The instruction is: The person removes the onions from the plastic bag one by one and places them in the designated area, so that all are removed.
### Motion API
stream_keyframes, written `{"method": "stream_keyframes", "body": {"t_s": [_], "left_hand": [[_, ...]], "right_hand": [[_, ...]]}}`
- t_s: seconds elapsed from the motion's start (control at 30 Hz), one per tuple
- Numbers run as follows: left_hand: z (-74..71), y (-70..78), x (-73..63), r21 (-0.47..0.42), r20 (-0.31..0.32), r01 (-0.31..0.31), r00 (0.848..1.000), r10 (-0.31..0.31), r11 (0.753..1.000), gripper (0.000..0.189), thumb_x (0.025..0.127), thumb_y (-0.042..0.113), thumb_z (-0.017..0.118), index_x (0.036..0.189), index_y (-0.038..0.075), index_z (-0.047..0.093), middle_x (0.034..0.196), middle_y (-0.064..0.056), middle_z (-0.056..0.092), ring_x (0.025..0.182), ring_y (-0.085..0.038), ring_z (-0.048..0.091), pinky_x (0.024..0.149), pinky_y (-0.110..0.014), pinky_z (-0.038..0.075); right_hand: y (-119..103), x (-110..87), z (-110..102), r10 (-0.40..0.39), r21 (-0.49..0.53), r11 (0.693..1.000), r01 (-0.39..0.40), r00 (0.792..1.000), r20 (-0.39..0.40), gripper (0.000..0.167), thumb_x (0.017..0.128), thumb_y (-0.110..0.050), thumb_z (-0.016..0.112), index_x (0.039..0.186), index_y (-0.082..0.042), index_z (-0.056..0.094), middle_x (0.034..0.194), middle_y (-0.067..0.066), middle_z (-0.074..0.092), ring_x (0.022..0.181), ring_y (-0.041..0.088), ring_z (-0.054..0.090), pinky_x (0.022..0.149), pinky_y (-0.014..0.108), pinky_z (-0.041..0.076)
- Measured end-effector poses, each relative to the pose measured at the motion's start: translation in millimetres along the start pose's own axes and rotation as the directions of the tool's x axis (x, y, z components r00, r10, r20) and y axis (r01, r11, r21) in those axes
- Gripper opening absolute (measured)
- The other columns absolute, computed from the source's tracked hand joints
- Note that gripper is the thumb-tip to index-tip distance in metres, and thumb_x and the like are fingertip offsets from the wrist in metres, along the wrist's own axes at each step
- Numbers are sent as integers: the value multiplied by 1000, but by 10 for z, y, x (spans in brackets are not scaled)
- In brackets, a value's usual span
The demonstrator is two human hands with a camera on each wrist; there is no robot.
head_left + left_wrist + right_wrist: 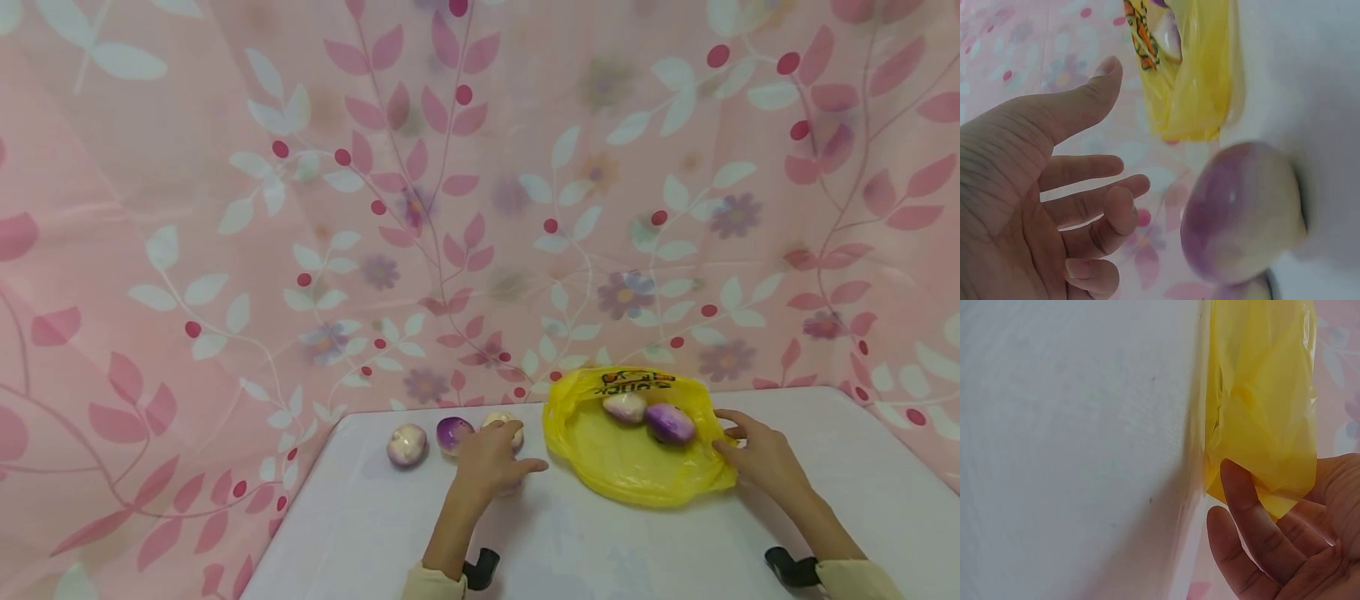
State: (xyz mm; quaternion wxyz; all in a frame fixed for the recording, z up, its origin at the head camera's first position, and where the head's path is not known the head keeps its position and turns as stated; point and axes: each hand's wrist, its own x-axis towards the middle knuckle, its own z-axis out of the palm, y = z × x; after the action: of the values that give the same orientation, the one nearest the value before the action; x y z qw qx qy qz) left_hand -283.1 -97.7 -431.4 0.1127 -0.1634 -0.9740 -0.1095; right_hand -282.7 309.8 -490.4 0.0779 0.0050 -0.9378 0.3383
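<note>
My left hand (491, 458) is over the row of purple-and-white turnips, its fingers loosely bent and its thumb spread. In the left wrist view, a gap separates those fingers from the nearest turnip (1241, 212). One pale turnip (504, 427) is partly covered by this hand in the head view. To the right lies a yellow plastic bag (622, 483), mouth spread wide, with a whitish turnip (625, 407) and a purple turnip (670, 423) inside. My right hand (765, 458) holds the bag's right edge, the thumb partly hidden behind the plastic in the right wrist view.
Farther left on the white table (337, 517) sit a pale turnip (407, 445) and a purple-topped turnip (454, 435). A pink floral curtain (480, 208) hangs right behind the table's back edge. Each wrist wears a black strap mount (482, 568).
</note>
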Motion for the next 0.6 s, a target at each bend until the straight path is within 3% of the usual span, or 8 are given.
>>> {"method": "stream_keyframes", "body": {"t_s": [0.1,0.43,0.6], "left_hand": [[52,124,52,-7,-3,-4,1000,4,1000,70,77,65,72,128,18,64,119,-2,67,106,-24,63,80,-48,53],[291,567,209,-147,1,28,1000,-28,989,77,79,71,66,135,19,59,124,-3,65,109,-23,61,90,-44,50],[391,800,336,-165,-13,32,999,-35,986,74,76,73,66,132,24,62,121,3,67,106,-20,63,85,-40,51]], "right_hand": [[-1,5,-8,-1,-2,1000,1,1000,0,58,91,-20,68,138,4,45,113,36,59,96,48,57,72,51,56],[-19,8,-27,0,13,1000,-1,1000,24,59,91,-20,68,139,5,44,114,37,58,90,41,61,68,43,57],[-42,9,-45,-11,24,1000,10,999,33,60,91,-20,68,139,5,43,115,37,57,86,36,62,66,40,57]]}}
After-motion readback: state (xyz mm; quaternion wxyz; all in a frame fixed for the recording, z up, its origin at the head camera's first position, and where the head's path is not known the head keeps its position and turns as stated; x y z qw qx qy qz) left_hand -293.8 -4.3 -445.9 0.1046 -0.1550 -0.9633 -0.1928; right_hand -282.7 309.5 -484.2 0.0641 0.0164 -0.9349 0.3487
